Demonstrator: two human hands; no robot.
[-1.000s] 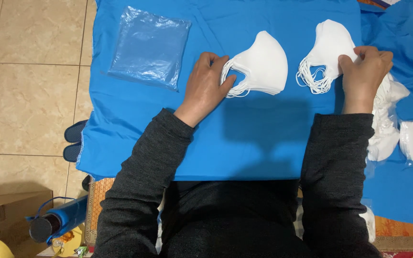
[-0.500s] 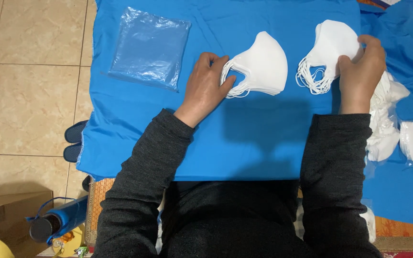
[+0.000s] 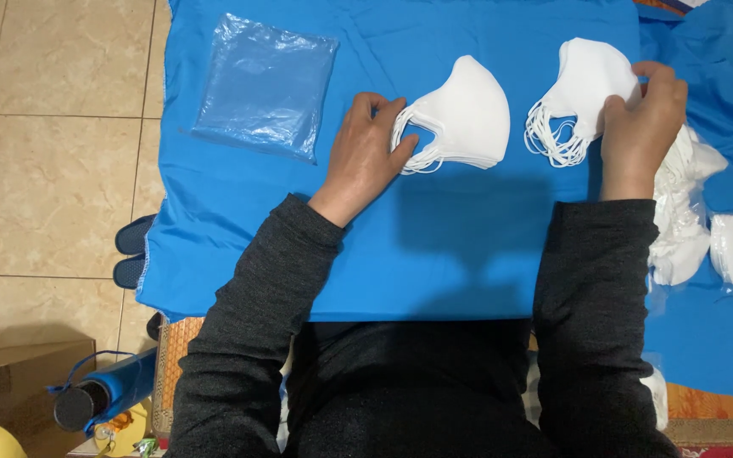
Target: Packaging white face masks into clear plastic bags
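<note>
Head view: left hand (image 3: pixel 365 153), fingers loosely spread, rests on ear loops of left stack of white face masks (image 3: pixel 468 114) on blue cloth (image 3: pixel 434 254). Right hand (image 3: pixel 642 127) pinches right mask stack (image 3: pixel 587 80). Clear plastic bags (image 3: pixel 265 85) lie far left.

The right hand (image 3: pixel 642 127) is shifting up along the right-hand stack of white masks (image 3: pixel 583 93): a second ago its fingers were lying flat across the stack's right edge, half a second ago they were lifting toward its upper corner, and now they are curling, with the fingertips (image 3: pixel 651 72) pinching at the top right edge of that stack. The hand is now sitting a little higher against the stack, its wrist rising off the blue cloth (image 3: pixel 468 254) just below the stack.
</note>
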